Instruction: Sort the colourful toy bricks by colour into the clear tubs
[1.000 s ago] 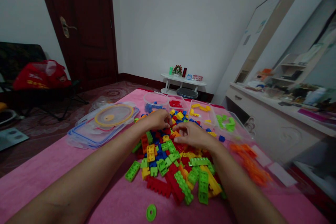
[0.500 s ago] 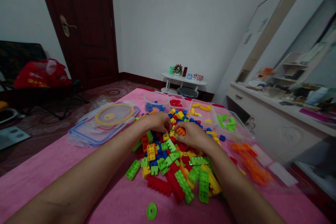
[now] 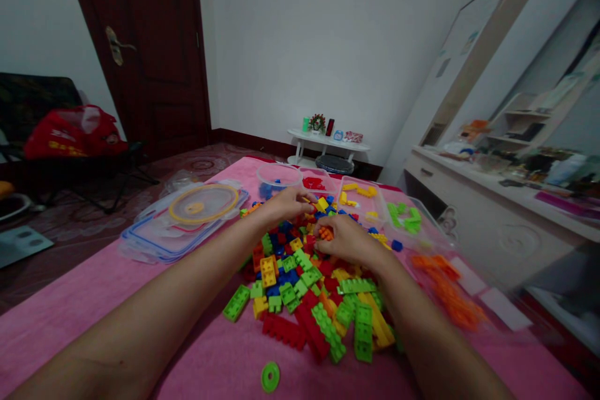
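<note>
Both hands meet at the far edge of a heap of toy bricks on the pink counter (image 3: pixel 94 300).

Right hand (image 3: pixel 344 239) curls its fingers around a small orange brick (image 3: pixel 325 233), just above the brick pile (image 3: pixel 309 287). Left hand (image 3: pixel 287 202) reaches farther out with its fingers stretched toward a yellow brick (image 3: pixel 321 204); whether it grips anything cannot be told. Clear tubs line the far and right side: blue bricks (image 3: pixel 272 186), red bricks (image 3: pixel 313 184), yellow bricks (image 3: pixel 359 191), green bricks (image 3: pixel 403 215) and orange bricks (image 3: pixel 445 284). Stacked lids (image 3: pixel 187 219) lie to the left, and a green ring (image 3: pixel 270 377) lies near.
</note>
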Motion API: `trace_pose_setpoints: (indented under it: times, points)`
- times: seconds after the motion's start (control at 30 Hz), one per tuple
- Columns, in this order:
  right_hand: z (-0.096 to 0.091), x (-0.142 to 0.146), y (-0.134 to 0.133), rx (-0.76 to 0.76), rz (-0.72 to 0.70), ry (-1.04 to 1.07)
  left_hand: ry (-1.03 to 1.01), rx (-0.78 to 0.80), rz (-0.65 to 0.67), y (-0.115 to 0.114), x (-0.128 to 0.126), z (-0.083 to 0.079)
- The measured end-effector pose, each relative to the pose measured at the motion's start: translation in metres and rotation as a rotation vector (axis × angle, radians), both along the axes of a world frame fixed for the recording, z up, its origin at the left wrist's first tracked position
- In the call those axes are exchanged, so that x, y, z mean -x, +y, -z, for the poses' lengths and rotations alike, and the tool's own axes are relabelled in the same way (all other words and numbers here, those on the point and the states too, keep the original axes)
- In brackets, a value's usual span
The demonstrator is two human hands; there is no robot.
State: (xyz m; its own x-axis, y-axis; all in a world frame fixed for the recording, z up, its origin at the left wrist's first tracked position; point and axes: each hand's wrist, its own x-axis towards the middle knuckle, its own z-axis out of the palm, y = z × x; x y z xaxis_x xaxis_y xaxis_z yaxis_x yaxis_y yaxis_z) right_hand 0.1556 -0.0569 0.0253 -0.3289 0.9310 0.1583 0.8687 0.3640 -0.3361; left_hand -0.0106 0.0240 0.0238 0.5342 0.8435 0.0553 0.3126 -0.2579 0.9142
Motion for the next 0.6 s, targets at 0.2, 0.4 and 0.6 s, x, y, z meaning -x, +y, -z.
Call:
trace_pose_setpoints:
  times: [0.2,0.4,0.6]
  points:
    - [-0.017,-0.012,0.005,-0.152,0.17,0.148,-0.339,0.683,0.023,-0.012,-0.009,-0.002]
    - [-0.014,0.001,0.006,-0.255,0.139,0.483,-0.449,0.959,0.242,-0.017,-0.014,0.0]
    - [-0.021,0.002,0.005,-0.131,0.059,0.768,-0.569,0.952,0.242,-0.019,-0.014,0.002]
